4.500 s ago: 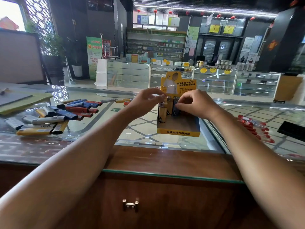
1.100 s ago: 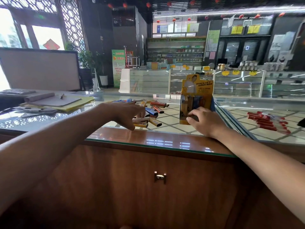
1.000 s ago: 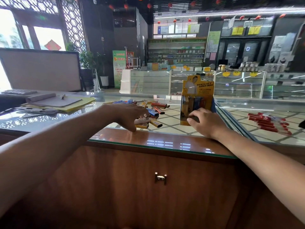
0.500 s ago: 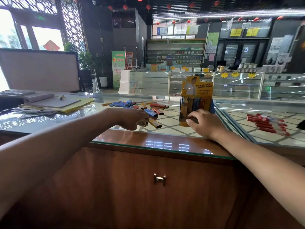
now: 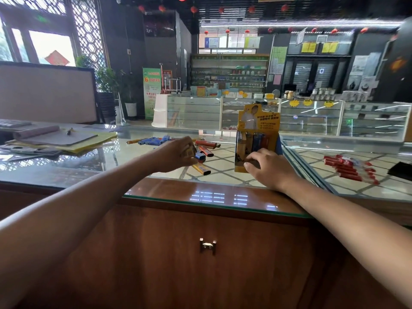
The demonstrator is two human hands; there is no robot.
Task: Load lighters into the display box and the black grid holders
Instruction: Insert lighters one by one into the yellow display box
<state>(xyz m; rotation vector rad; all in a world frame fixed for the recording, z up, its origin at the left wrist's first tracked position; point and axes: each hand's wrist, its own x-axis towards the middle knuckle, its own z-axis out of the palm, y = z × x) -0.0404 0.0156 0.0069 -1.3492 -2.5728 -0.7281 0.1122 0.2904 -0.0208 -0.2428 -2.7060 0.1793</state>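
Lighter (image 5: 190, 152) gripped in the curled left hand (image 5: 176, 155) should go upright into a free slot of the display box (image 5: 256, 121), which the right hand (image 5: 268, 168) holds steady.

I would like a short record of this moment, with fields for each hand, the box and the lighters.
left hand: grips a lighter by the loose lighters
right hand: holds the front of the display box
display box: yellow, upright, a few standing lighters inside
loose lighters: scattered on the glass counter, left of the box
red lighters: lying right of the box, untouched
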